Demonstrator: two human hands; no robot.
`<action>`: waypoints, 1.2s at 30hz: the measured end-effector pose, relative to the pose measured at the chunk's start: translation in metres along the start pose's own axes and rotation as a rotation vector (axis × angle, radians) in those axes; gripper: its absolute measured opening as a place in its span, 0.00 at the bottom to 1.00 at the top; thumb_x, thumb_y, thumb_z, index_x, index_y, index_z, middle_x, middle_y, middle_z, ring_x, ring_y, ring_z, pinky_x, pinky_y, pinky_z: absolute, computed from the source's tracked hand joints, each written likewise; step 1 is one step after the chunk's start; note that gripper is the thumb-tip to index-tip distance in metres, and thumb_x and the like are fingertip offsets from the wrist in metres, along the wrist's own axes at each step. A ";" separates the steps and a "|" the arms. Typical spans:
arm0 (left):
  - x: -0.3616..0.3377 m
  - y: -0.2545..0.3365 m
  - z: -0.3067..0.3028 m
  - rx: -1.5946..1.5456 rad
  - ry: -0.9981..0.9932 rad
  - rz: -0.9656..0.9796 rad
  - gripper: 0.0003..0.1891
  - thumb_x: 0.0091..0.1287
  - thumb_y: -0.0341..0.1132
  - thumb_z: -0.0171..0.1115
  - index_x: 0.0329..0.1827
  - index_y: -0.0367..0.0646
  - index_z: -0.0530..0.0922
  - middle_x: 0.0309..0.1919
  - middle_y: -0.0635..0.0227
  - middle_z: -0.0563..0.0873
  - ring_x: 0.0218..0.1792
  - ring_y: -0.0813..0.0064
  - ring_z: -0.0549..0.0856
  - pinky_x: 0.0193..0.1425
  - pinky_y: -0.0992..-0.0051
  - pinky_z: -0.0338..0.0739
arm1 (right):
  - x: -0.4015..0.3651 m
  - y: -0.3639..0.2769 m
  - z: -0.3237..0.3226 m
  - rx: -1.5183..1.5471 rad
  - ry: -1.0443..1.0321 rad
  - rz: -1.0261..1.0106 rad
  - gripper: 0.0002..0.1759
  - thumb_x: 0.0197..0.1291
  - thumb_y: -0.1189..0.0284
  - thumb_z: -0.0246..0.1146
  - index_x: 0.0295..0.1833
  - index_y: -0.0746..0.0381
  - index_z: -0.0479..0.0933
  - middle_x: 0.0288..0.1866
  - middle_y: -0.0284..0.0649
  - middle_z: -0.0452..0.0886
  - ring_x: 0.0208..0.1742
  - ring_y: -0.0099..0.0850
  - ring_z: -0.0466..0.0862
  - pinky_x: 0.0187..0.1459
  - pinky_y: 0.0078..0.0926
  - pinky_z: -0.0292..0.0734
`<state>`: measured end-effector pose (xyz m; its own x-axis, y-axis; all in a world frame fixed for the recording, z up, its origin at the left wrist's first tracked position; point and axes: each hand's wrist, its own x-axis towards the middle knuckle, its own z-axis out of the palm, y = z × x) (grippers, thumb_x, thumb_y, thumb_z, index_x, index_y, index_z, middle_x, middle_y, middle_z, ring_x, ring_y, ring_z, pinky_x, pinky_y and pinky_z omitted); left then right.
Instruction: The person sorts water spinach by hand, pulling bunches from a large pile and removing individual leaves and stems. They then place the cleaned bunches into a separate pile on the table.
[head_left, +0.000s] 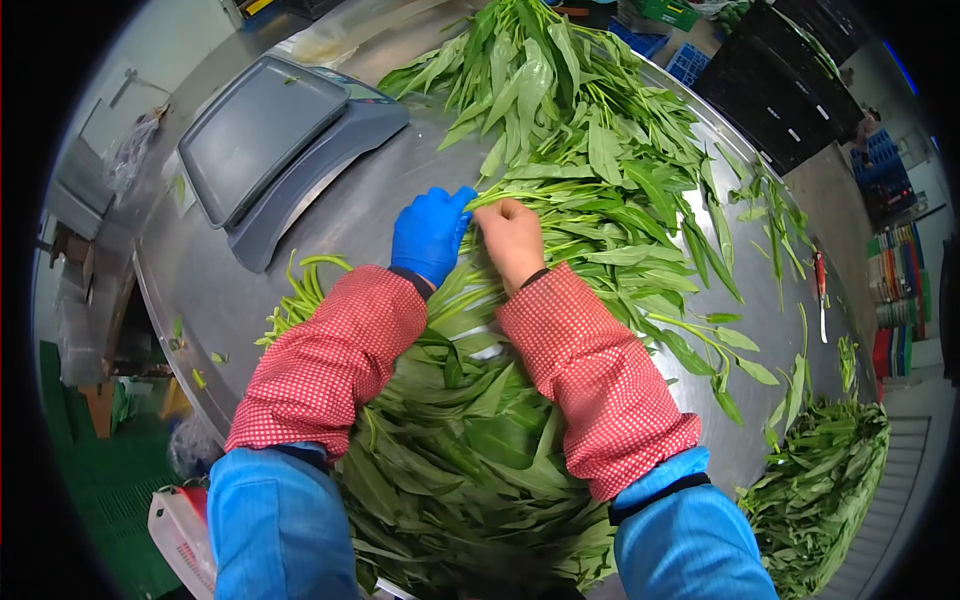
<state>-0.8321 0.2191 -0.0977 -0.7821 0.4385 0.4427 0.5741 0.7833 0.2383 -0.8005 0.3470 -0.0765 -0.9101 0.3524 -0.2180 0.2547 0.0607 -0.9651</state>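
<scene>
My left hand [430, 235], in a blue glove, is closed around the stem ends of some long-leaved greens. Right beside it, my bare right hand [511, 240] has its fingers pinched on the same stems. The leafy greens [620, 190] spread away to the right and toward the far side of the metal table. Nearer to me, a large heap of leaves [470, 450] lies beneath my forearms. A bundle of pale green stems [305, 290] pokes out to the left of my left hand.
A grey scale [265, 140] stands at the far left of the metal table [350, 215]. A knife with a red handle [820, 290] lies near the right edge. More greens [820, 490] are at the lower right, and black crates [780, 90] stand beyond the table.
</scene>
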 end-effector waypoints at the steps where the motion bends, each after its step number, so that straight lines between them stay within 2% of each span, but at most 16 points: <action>1: 0.001 0.000 0.001 0.029 0.015 0.018 0.16 0.62 0.36 0.58 0.53 0.53 0.76 0.32 0.62 0.78 0.34 0.58 0.79 0.35 0.60 0.73 | 0.001 0.002 -0.002 0.029 -0.003 -0.013 0.11 0.53 0.68 0.62 0.26 0.65 0.75 0.19 0.35 0.75 0.22 0.26 0.74 0.27 0.29 0.68; 3: 0.001 0.001 0.003 0.086 0.006 0.028 0.14 0.61 0.37 0.59 0.51 0.54 0.76 0.32 0.63 0.78 0.34 0.60 0.80 0.34 0.60 0.74 | 0.003 0.004 -0.010 0.085 -0.011 -0.039 0.12 0.55 0.69 0.58 0.24 0.65 0.73 0.18 0.33 0.73 0.21 0.26 0.71 0.25 0.29 0.64; 5: 0.003 0.003 0.001 0.138 -0.040 0.014 0.14 0.61 0.37 0.59 0.51 0.54 0.76 0.32 0.64 0.78 0.33 0.60 0.80 0.33 0.61 0.74 | -0.014 -0.019 -0.034 0.412 -0.175 0.086 0.07 0.57 0.72 0.53 0.27 0.61 0.69 0.22 0.34 0.74 0.20 0.25 0.70 0.23 0.24 0.65; 8: 0.003 0.004 -0.001 0.148 -0.058 0.013 0.14 0.61 0.38 0.59 0.51 0.54 0.76 0.32 0.65 0.78 0.34 0.61 0.80 0.33 0.61 0.73 | -0.014 -0.034 -0.085 0.366 -0.058 -0.123 0.02 0.61 0.74 0.49 0.37 0.61 0.65 0.22 0.37 0.74 0.22 0.25 0.74 0.25 0.23 0.72; 10: 0.002 0.007 -0.004 0.140 -0.067 0.012 0.16 0.60 0.36 0.60 0.53 0.54 0.77 0.33 0.62 0.78 0.34 0.59 0.80 0.34 0.60 0.74 | -0.005 -0.043 -0.121 0.032 0.101 -0.252 0.04 0.63 0.73 0.51 0.41 0.62 0.65 0.23 0.36 0.74 0.19 0.26 0.73 0.23 0.23 0.71; 11: 0.003 0.007 -0.005 0.138 -0.071 0.015 0.17 0.60 0.35 0.60 0.54 0.54 0.77 0.33 0.61 0.78 0.34 0.58 0.80 0.34 0.60 0.74 | -0.001 -0.044 -0.134 -0.226 0.131 -0.402 0.07 0.63 0.72 0.53 0.44 0.61 0.67 0.20 0.37 0.75 0.19 0.30 0.73 0.24 0.28 0.71; 13: 0.003 0.007 -0.006 0.133 -0.072 0.018 0.18 0.60 0.35 0.60 0.55 0.54 0.76 0.32 0.61 0.78 0.34 0.58 0.79 0.34 0.60 0.74 | -0.002 -0.043 -0.142 -0.662 0.098 -0.462 0.08 0.62 0.70 0.57 0.45 0.59 0.71 0.20 0.42 0.78 0.20 0.38 0.78 0.25 0.35 0.73; 15: 0.003 0.008 -0.006 0.130 -0.075 0.022 0.19 0.60 0.35 0.60 0.56 0.54 0.76 0.32 0.61 0.78 0.34 0.58 0.79 0.34 0.60 0.74 | -0.003 -0.035 -0.134 -0.946 0.102 -0.731 0.07 0.60 0.67 0.60 0.43 0.57 0.74 0.24 0.46 0.80 0.26 0.45 0.81 0.28 0.42 0.74; 16: 0.002 0.008 -0.006 0.132 -0.074 0.023 0.19 0.60 0.35 0.60 0.56 0.54 0.76 0.32 0.61 0.78 0.34 0.58 0.79 0.34 0.60 0.74 | 0.000 -0.032 -0.130 -1.026 0.097 -0.754 0.09 0.59 0.66 0.61 0.43 0.56 0.75 0.27 0.47 0.82 0.29 0.47 0.82 0.28 0.43 0.74; 19: 0.002 0.008 -0.005 0.136 -0.063 0.036 0.20 0.60 0.34 0.60 0.57 0.55 0.76 0.32 0.61 0.78 0.34 0.58 0.79 0.34 0.60 0.73 | 0.014 -0.022 -0.120 -1.209 0.159 -0.868 0.02 0.56 0.72 0.57 0.35 0.58 0.74 0.25 0.44 0.80 0.27 0.44 0.82 0.28 0.40 0.75; 22: 0.002 0.007 -0.004 0.140 -0.061 0.036 0.21 0.60 0.34 0.61 0.58 0.55 0.76 0.32 0.61 0.78 0.33 0.58 0.79 0.34 0.61 0.73 | 0.025 -0.014 -0.115 -1.260 0.184 -0.973 0.01 0.53 0.75 0.56 0.31 0.59 0.73 0.24 0.41 0.78 0.26 0.41 0.82 0.27 0.37 0.76; 25: 0.002 0.007 -0.003 0.160 -0.078 0.027 0.21 0.59 0.34 0.61 0.58 0.55 0.76 0.32 0.62 0.78 0.33 0.59 0.78 0.34 0.61 0.73 | 0.026 -0.014 -0.108 -1.310 0.142 -0.931 0.06 0.57 0.70 0.60 0.31 0.60 0.72 0.27 0.43 0.80 0.27 0.44 0.81 0.29 0.40 0.76; 28: 0.002 0.009 -0.003 0.181 -0.078 0.043 0.21 0.60 0.34 0.61 0.58 0.55 0.76 0.33 0.62 0.78 0.33 0.59 0.79 0.34 0.61 0.73 | 0.029 -0.010 -0.103 -1.284 0.168 -0.973 0.07 0.56 0.70 0.60 0.29 0.60 0.72 0.25 0.42 0.80 0.27 0.43 0.82 0.27 0.39 0.75; 31: 0.003 0.010 -0.003 0.186 -0.102 0.051 0.20 0.60 0.35 0.61 0.58 0.56 0.76 0.33 0.61 0.78 0.34 0.59 0.79 0.34 0.61 0.73 | 0.026 -0.010 -0.098 -1.142 0.292 -0.878 0.05 0.53 0.70 0.59 0.28 0.59 0.74 0.24 0.43 0.80 0.26 0.42 0.82 0.27 0.38 0.76; 34: 0.003 0.008 -0.005 0.180 -0.095 0.050 0.20 0.60 0.35 0.61 0.57 0.56 0.77 0.34 0.61 0.78 0.34 0.59 0.79 0.35 0.60 0.73 | 0.028 -0.023 -0.111 -0.866 0.401 -0.450 0.11 0.56 0.63 0.60 0.34 0.58 0.80 0.29 0.48 0.83 0.31 0.45 0.84 0.31 0.42 0.77; 36: 0.002 0.009 -0.004 0.181 -0.096 0.052 0.20 0.60 0.35 0.61 0.57 0.55 0.77 0.34 0.62 0.78 0.34 0.59 0.79 0.34 0.60 0.73 | 0.016 -0.040 -0.134 -0.673 0.319 -0.442 0.10 0.57 0.65 0.59 0.35 0.59 0.79 0.26 0.46 0.81 0.28 0.47 0.81 0.31 0.42 0.75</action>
<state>-0.8274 0.2257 -0.0914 -0.7770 0.5137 0.3639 0.5684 0.8210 0.0546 -0.7820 0.4751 -0.0216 -0.8617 0.4053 0.3052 0.1303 0.7582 -0.6389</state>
